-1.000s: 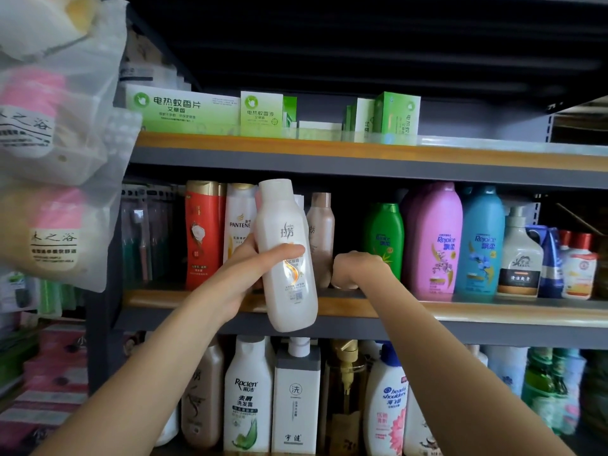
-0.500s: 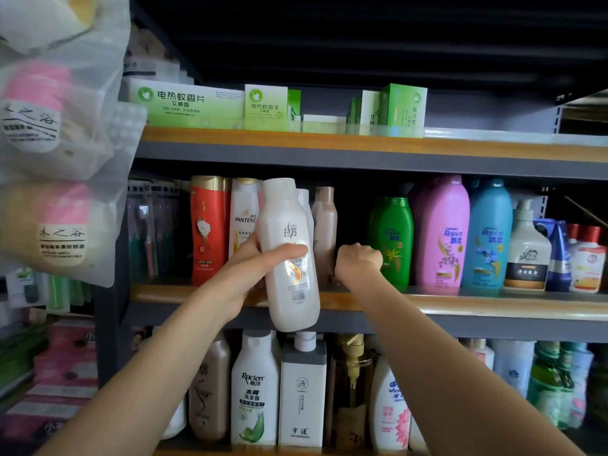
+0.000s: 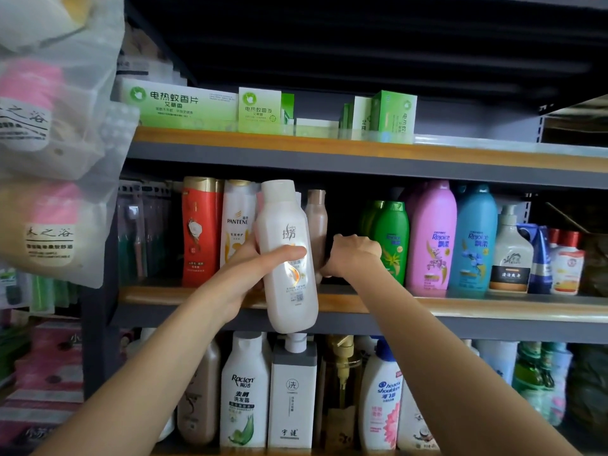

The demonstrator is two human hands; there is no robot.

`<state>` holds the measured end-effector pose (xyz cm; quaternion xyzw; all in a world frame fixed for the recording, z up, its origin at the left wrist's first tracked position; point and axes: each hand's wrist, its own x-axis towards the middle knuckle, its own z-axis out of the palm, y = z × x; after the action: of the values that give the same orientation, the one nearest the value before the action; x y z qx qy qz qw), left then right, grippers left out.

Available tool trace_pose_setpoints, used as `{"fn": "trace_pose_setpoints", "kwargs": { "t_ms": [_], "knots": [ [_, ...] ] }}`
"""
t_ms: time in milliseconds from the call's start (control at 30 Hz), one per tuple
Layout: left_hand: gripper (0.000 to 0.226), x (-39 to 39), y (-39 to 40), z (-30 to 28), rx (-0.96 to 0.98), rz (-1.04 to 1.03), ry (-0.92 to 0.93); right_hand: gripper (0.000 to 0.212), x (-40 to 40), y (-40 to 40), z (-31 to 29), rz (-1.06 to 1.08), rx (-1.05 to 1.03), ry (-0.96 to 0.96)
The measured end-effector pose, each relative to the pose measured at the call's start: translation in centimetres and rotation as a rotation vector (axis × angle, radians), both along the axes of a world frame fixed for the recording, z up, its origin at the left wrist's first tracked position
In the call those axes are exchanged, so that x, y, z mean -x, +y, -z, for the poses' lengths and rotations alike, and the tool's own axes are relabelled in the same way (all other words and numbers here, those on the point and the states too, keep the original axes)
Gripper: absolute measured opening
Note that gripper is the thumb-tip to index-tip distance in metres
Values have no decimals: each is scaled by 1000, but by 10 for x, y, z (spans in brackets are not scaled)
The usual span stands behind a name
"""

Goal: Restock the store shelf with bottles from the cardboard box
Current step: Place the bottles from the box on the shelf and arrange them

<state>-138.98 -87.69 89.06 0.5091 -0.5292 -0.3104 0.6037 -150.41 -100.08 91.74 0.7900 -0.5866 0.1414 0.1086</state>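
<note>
My left hand grips a white shampoo bottle upright, just in front of the middle shelf, thumb across its label. Its base hangs below the shelf's front edge. My right hand reaches into the dark gap on that shelf, fingers curled against the lower right side of a beige bottle; the fingertips are hidden. Left of the gap stand a red bottle and a Pantene bottle. A green bottle stands to its right. No cardboard box is in view.
Pink and blue Rejoice bottles and a pump bottle fill the shelf's right side. Green cartons sit on the upper shelf. More bottles crowd the lower shelf. Bagged goods hang at the left.
The view has shifted slightly, so the shelves sit further right in frame. My left hand keeps the white bottle in the same spot; my right hand has pushed a little deeper into the gap.
</note>
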Motion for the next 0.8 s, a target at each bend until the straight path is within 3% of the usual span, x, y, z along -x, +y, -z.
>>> {"fn": "trace_pose_setpoints", "kwargs": {
  "t_ms": [333, 467, 567, 800],
  "knots": [
    [57, 4, -16, 1, 5, 25, 18, 46, 33, 31, 19, -95, 63, -198],
    [61, 4, -20, 2, -10, 23, 31, 52, 47, 34, 12, -73, 63, -130],
    [51, 7, -21, 1, -13, 0, 52, 56, 42, 29, 4, -67, 20, -106],
    [51, 4, -16, -3, -1, 10, 30, 48, 40, 23, -3, -65, -29, -147]
  ]
}}
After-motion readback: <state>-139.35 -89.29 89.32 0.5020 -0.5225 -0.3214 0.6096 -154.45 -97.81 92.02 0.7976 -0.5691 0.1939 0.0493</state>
